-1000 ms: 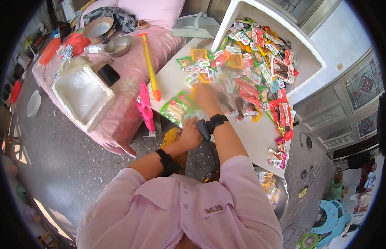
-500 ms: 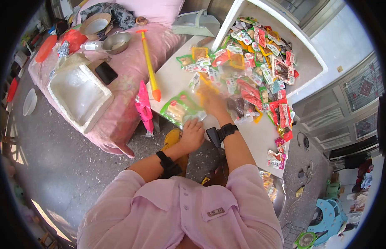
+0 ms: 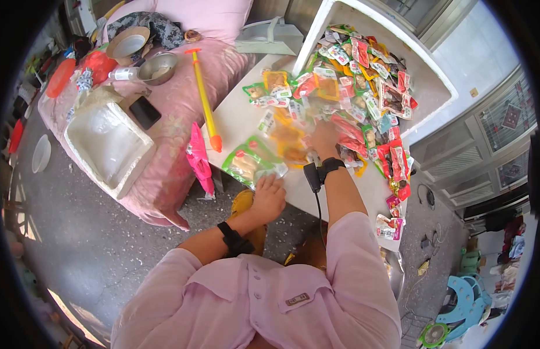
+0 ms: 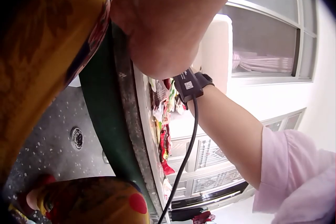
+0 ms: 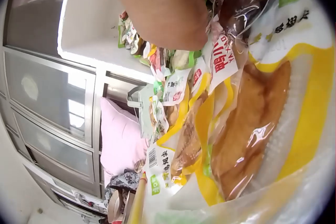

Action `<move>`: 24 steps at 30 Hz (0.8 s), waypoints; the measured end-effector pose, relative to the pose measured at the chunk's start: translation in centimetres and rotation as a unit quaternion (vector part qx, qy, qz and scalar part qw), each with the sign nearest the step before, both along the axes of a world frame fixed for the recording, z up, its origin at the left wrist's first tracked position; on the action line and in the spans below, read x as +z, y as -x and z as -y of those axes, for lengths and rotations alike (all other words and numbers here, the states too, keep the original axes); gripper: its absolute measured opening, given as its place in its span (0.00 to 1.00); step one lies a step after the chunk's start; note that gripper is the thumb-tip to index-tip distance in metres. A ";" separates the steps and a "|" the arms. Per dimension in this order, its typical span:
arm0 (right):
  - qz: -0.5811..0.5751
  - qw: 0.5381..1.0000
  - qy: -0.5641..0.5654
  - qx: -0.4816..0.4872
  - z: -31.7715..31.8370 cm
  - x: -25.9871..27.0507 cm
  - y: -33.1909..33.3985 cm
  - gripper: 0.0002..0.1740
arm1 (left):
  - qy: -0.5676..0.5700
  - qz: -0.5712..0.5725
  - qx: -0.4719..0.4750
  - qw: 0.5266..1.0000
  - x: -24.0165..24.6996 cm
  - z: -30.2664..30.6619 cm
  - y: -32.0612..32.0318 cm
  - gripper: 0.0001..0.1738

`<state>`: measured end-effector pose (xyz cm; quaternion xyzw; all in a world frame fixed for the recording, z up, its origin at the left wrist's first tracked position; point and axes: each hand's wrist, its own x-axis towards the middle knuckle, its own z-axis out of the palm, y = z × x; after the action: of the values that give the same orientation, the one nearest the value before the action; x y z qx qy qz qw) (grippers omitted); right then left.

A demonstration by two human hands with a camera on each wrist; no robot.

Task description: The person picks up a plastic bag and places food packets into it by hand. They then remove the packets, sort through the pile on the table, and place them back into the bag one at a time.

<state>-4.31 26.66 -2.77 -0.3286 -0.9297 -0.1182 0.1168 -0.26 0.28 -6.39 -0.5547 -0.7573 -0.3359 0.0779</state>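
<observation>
My left hand [image 3: 269,200] rests at the near edge of the table [image 3: 363,195], its extended fingers touching a clear packet with green edges [image 3: 247,163] and pale pieces inside. Farther right, my right hand [image 3: 325,139] reaches into the spread of food packets. Its fingers are blurred and hidden, so I cannot tell what they grip. Just left of it lie blurred yellow-edged packets [image 3: 287,139]. Close up in the right wrist view, a yellow-edged packet [image 5: 252,129] shows brown food, and a dark brown packet [image 5: 244,3] sits beside the hand [image 5: 163,8].
A white foam box [image 3: 424,104] full of packets stands tilted at the back right. On the pink bed [image 3: 165,180] to the left are a foam lid or tray [image 3: 107,145], a dark phone [image 3: 145,111] and a metal bowl [image 3: 156,70]. A yellow pump-like tube [image 3: 205,99] spans bed and table.
My right hand has moved rightward, away from the green-edged packet toward the heap. Yellow-edged packets now show where it was. The left hand stays at the table edge.
</observation>
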 end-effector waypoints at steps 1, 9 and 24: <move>0.039 0.999 0.009 -0.015 0.0 0.2 0.0 0.11 | -0.003 -0.002 0.000 1.000 -0.1 0.0 0.1 0.10; 0.033 0.999 0.032 0.029 1.1 0.1 -0.8 0.11 | -0.013 -0.015 0.004 1.000 0.0 0.0 -0.1 0.11; 0.090 0.988 0.095 -0.087 -0.6 1.5 2.3 0.15 | -0.021 -0.015 0.002 1.000 -0.4 -0.2 -0.2 0.11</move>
<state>-6.63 27.23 -1.25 -0.4057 -0.9114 -0.0683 -0.0102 -0.03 0.47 -6.78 -0.5559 -0.7502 -0.3433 0.1016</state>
